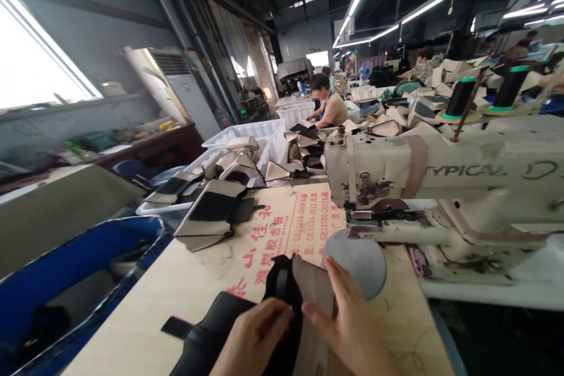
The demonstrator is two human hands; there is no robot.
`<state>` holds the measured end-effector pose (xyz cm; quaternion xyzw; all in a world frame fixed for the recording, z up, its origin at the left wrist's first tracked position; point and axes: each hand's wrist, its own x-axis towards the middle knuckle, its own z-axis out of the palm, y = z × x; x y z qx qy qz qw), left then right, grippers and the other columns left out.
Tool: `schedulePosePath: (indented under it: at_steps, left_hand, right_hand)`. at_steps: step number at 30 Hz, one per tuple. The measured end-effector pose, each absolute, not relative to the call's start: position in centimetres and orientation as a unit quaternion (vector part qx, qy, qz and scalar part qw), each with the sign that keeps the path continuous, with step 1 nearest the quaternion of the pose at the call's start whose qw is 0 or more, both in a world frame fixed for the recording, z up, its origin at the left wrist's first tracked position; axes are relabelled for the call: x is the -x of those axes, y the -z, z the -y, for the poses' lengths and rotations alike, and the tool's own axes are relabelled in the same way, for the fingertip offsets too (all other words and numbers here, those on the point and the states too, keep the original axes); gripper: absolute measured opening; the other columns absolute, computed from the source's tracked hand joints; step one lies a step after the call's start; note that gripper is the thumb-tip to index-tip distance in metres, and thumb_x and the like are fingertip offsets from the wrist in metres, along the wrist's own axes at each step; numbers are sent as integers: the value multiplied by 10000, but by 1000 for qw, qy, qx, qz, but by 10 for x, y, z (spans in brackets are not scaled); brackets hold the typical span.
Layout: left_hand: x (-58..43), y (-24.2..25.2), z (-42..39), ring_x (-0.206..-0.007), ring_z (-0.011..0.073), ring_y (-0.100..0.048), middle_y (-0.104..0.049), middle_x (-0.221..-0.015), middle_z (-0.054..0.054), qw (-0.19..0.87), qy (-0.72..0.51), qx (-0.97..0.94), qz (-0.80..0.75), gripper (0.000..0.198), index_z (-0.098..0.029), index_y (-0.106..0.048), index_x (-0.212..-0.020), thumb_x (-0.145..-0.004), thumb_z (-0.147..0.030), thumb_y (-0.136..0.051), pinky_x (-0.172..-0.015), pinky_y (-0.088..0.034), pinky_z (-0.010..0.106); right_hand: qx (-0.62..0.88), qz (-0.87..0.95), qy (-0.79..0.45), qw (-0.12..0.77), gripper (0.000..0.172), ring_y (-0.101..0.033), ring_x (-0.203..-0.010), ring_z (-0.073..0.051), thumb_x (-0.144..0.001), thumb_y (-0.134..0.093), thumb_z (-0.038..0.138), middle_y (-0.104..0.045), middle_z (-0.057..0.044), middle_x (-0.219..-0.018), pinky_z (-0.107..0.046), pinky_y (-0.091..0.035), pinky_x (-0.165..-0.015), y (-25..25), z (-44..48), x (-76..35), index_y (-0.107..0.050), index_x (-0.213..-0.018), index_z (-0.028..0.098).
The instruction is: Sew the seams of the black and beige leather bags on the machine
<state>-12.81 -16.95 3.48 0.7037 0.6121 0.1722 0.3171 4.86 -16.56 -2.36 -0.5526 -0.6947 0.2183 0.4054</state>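
Pinching a black-and-beige piece (314,285) to the near left of the sewing machine (383,167)

Its black edge and beige panel could shift out of line if the left hand (259,329), pinching that edge in its fingertips, loosens, or the right hand (352,311), clasping the panel between thumb and fingers, presses unevenly. The machine is scuffed, cream-painted metal; the plywood board (211,273) to its left is pale, smooth and red-stencilled; the held piece looks pliant and curved; the disc (359,261) below the machine's head is grey and round; the tab (177,327) well left of the machine is thin, black, square-cornered
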Motion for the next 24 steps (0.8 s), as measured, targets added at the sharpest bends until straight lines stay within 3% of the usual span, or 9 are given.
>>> schedulePosePath:
  at_steps: [2,5,7,11,16,21,24]
  left_hand:
    - [143,-36,155,-807,167,-596,-627,-878,31,184,-217,-723,-630,228,-194,-563,-928,-829,-360,-444,-732,-468,255]
    - [159,-26,133,-1011,211,-554,-571,-1132,79,88,-184,-737,-644,339,-192,-486,-1130,-797,-253,-472,-862,-425,330]
    - [159,-19,122,-954,211,-591,-616,-1072,83,130,-109,-750,-639,301,-177,-532,-1084,-794,-188,-451,-805,-442,308]
    - [133,-28,125,-785,169,-635,-676,-821,54,188,-71,-787,-583,265,-179,-611,-871,-858,-161,-348,-673,-436,225]
    - [87,-48,130,-783,154,-633,-663,-896,58,144,-156,-844,-492,297,-201,-585,-1059,-887,-202,-342,-680,-461,220]
    - [59,-29,101,-763,139,-642,-672,-889,46,167,-215,-850,-451,303,-201,-617,-1089,-877,-220,-401,-672,-492,202]
    - [55,-22,92,-799,131,-634,-661,-916,28,194,-213,-857,-426,295,-235,-607,-1114,-865,-254,-449,-695,-497,195]
  right_hand:
    - [541,718,-221,379,714,-280,-1289,-255,-798,-508,331,-280,-112,-1411,-415,-333,-1033,18,157,-29,-192,-1389,85]
    - [529,740,-245,336,649,-320,-1272,-229,-734,-438,107,-339,-132,-1378,-374,-330,-1040,22,148,-13,-271,-1358,41]
    - [531,736,-261,329,622,-391,-1228,-208,-709,-394,44,-415,-126,-1329,-342,-356,-1022,25,146,-15,-341,-1329,51]
    - [504,724,-291,370,423,-532,-1091,-184,-838,-328,111,-558,-85,-1191,-334,-429,-955,16,147,-47,-502,-1223,128]
    - [475,709,-279,441,365,-520,-1111,-180,-884,-378,212,-548,-22,-1209,-351,-427,-962,-1,145,-112,-504,-1226,229]
    - [508,707,-264,414,316,-600,-982,-219,-877,-418,236,-625,-56,-1084,-367,-498,-850,23,126,-150,-573,-1152,216]
    - [501,718,-276,396,326,-583,-1015,-208,-890,-405,256,-610,-62,-1114,-360,-487,-874,39,122,-156,-553,-1177,213]
